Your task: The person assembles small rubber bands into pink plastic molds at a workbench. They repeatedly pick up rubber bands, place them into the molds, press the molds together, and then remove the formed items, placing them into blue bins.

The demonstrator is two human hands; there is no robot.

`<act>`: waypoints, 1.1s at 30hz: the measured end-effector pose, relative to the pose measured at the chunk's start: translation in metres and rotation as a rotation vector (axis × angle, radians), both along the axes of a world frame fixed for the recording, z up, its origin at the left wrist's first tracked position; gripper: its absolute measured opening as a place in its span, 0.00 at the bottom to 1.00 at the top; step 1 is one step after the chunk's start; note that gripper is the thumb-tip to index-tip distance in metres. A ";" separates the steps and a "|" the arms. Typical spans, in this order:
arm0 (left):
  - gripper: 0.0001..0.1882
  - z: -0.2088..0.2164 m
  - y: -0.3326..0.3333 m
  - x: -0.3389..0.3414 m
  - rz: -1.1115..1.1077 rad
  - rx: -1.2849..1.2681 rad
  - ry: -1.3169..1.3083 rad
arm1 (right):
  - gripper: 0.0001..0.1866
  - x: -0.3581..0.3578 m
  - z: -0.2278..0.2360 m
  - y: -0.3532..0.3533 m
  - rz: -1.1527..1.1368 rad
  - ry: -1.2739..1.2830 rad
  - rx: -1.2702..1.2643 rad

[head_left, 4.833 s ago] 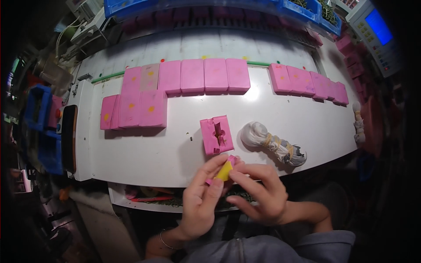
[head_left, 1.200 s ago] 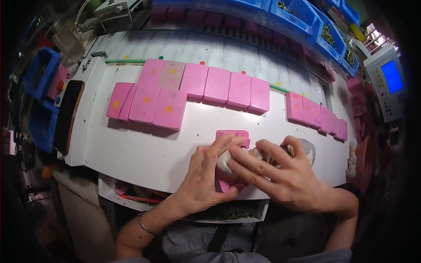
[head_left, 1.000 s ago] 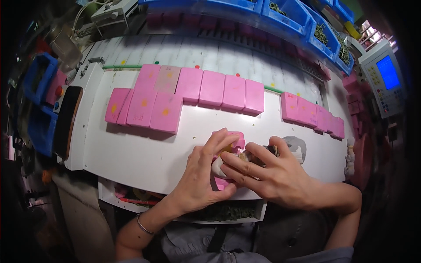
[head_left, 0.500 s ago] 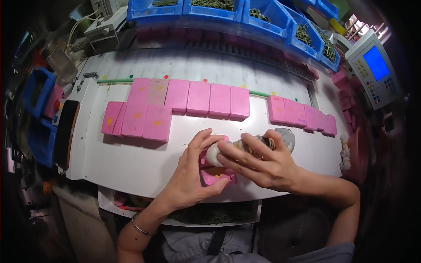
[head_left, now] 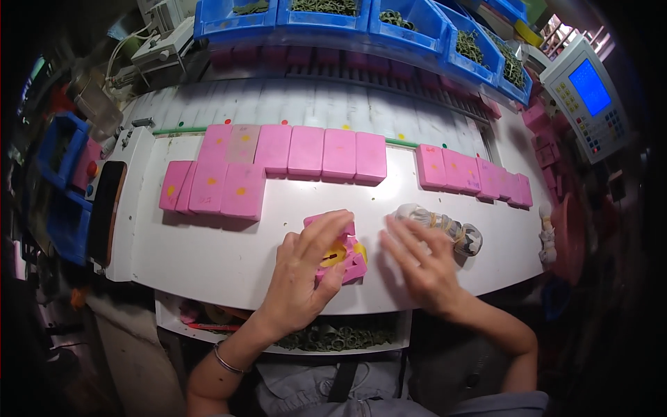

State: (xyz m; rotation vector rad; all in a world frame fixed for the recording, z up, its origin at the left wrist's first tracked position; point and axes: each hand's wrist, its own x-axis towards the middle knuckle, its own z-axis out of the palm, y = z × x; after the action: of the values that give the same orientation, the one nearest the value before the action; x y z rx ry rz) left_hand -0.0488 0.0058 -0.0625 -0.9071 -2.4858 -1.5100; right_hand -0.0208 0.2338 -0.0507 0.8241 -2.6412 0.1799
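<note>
My left hand (head_left: 306, 267) curves round a small pink mould block (head_left: 353, 270) on the white table, fingers over its far side and thumb at its near side. Yellow patches and a small dark hollow show in the block's inner face; my fingers hide its left part. To the right, my right hand (head_left: 424, 267) is raised over the table, its fingers apart and nothing in them. Just beyond that hand lies a grey-white cloth bundle (head_left: 445, 226), bound with tan bands and dark at its right end.
Rows of pink mould blocks (head_left: 306, 151) stand across the table. Behind them is a pale slatted surface (head_left: 313, 104), with blue bins (head_left: 410, 35) of green rings above. A control panel (head_left: 590, 97) stands at right, a phone-like dark slab (head_left: 109, 208) at left, a tray (head_left: 410, 330) below.
My right hand has let go of the cloth bundle, which now lies on the table, and has opened. The inside of the pink block under my left hand shows more.
</note>
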 end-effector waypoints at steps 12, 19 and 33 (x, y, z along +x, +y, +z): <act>0.17 0.013 0.005 0.013 0.215 -0.209 0.189 | 0.15 0.014 0.000 -0.018 -0.050 -0.314 -0.387; 0.17 0.006 0.015 0.012 0.288 -0.119 0.224 | 0.13 0.013 -0.005 -0.007 -0.278 -0.536 -0.585; 0.28 0.018 0.008 0.003 0.150 -0.137 0.123 | 0.30 0.011 0.019 0.007 0.025 -0.460 0.028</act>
State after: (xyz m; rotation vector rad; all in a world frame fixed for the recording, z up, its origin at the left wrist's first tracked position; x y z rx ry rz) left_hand -0.0459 0.0142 -0.0447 -0.7852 -2.5289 -1.2141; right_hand -0.0101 0.2404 -0.0321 0.9157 -3.0643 0.3799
